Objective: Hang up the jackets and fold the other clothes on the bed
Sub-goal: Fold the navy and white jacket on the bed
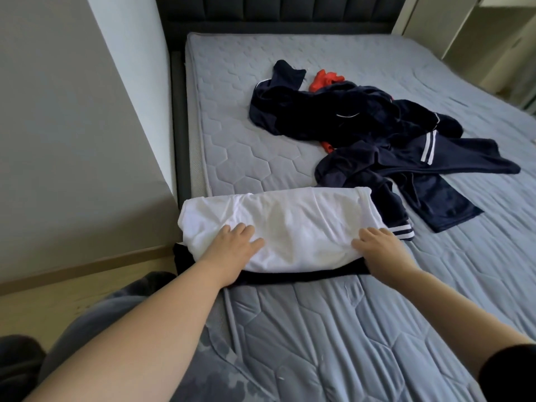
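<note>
A folded white shirt (290,224) lies near the left edge of the bed (348,329), on top of a folded black garment (290,277) whose edge shows below it. My left hand (232,246) rests flat on the shirt's left part, fingers spread. My right hand (380,246) rests on the shirt's right end, fingers straight. Behind the shirt lies a heap of navy clothes with white stripes (377,132). A red garment (324,78) pokes out from under the heap at its far side.
The dark padded headboard (275,13) stands at the far end. A grey wall (72,126) and wooden floor strip (58,300) run along the left. My legs in grey trousers (95,323) are at the bed's left edge. Pale cupboards (493,39) stand far right.
</note>
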`<act>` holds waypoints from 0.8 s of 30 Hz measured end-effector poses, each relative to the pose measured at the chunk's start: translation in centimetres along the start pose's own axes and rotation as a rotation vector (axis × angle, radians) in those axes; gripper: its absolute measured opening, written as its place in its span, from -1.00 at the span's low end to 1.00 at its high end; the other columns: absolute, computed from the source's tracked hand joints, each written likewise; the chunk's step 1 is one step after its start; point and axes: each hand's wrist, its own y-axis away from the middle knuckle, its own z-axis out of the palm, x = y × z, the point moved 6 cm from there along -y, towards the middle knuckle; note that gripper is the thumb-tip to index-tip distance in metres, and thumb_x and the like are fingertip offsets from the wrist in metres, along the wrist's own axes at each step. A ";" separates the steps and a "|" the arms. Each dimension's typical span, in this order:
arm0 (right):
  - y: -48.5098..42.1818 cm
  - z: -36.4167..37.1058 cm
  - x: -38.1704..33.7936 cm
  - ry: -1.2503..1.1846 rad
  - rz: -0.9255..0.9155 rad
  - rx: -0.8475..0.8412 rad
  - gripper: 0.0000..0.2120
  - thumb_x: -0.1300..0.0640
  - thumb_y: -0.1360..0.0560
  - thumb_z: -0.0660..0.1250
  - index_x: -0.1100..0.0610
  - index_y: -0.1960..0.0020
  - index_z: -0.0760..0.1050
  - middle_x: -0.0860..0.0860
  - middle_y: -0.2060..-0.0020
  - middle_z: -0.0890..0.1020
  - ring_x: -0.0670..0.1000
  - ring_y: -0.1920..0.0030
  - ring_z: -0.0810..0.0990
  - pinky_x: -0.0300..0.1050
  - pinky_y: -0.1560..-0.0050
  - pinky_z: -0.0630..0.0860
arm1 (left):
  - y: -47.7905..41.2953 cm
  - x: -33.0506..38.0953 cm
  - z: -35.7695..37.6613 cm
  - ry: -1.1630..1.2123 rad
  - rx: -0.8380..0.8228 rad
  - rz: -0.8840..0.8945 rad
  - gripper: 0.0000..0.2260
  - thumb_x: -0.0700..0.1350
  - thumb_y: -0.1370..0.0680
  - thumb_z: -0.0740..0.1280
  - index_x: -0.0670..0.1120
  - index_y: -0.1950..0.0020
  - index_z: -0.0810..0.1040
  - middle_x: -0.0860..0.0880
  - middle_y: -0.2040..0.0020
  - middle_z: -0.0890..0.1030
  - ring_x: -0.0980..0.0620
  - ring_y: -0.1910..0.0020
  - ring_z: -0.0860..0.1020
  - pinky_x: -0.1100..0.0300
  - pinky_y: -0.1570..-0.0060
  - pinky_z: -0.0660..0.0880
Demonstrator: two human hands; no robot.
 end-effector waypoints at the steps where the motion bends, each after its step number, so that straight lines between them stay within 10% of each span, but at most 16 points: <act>1: -0.2 -0.8 0.2 0.010 -0.001 0.087 -0.69 0.43 -0.08 0.45 0.15 0.28 0.48 0.05 0.36 0.47 0.13 0.36 0.48 -0.05 0.33 0.40 | 0.1 -0.2 -0.3 0.011 0.044 0.000 -0.46 -0.31 -0.42 0.27 -0.04 -0.35 0.23 -0.09 -0.26 0.30 -0.10 -0.22 0.32 0.10 -0.07 0.28; 4: 0.0 -1.2 0.9 0.008 0.086 0.191 -0.64 0.50 -0.03 0.44 0.20 0.29 0.46 0.07 0.43 0.45 0.15 0.42 0.46 -0.02 0.41 0.41 | 0.5 -0.3 0.2 0.172 0.018 0.008 -0.62 -0.35 -0.45 0.20 -0.09 -0.23 0.33 -0.06 -0.11 0.43 -0.08 -0.08 0.44 0.10 0.07 0.36; 9: 1.0 4.8 -0.3 -0.041 0.183 -0.234 -0.69 0.23 -0.38 0.27 0.05 -0.10 0.37 -0.04 0.01 0.49 0.06 -0.06 0.48 -0.13 0.01 0.32 | 0.8 0.7 1.4 0.280 -0.146 0.021 -0.81 -0.25 -0.50 0.19 -0.09 -0.08 0.43 -0.08 -0.09 0.51 -0.12 -0.05 0.50 0.12 0.11 0.31; 14: 0.3 3.9 0.3 -0.349 0.426 -0.166 -0.94 0.14 -0.40 0.17 0.07 0.25 0.35 -0.05 0.33 0.48 0.11 0.24 0.51 -0.11 0.35 0.22 | -0.5 -1.4 -0.5 0.538 0.099 -0.227 -0.74 -0.05 -0.56 0.09 -0.03 0.34 0.28 0.00 0.21 0.45 -0.05 0.20 0.39 0.14 0.26 0.24; 17: -0.8 1.3 1.6 -0.433 0.595 0.158 -0.77 0.12 -0.46 0.23 0.14 0.35 0.32 -0.02 0.45 0.39 0.11 0.37 0.40 -0.11 0.44 0.15 | -1.7 -3.8 -1.5 0.475 0.398 -0.409 -0.80 -0.07 -0.59 0.10 -0.09 0.03 0.49 -0.04 -0.02 0.49 -0.10 -0.06 0.43 0.07 0.05 0.36; 19: -2.3 -0.2 3.0 -0.547 0.709 0.335 -0.86 0.13 -0.49 0.26 0.19 0.18 0.46 0.05 0.27 0.49 0.14 0.17 0.46 -0.06 0.27 0.32 | -2.9 -5.3 0.1 0.458 0.317 -0.507 -0.63 -0.01 -0.60 0.09 -0.05 -0.39 0.35 -0.08 -0.40 0.34 -0.11 -0.37 0.28 -0.01 -0.26 0.26; 24: -6.1 2.1 7.9 -0.837 1.130 0.169 -0.53 -0.09 -0.51 0.22 0.26 -0.23 0.43 0.18 -0.16 0.50 0.23 -0.22 0.43 0.08 -0.18 0.41 | -5.1 -7.1 3.7 0.464 0.138 -0.600 -0.46 0.20 -0.61 -0.09 0.11 -0.56 -0.13 -0.02 -0.58 -0.12 -0.09 -0.54 -0.20 -0.22 -0.43 -0.11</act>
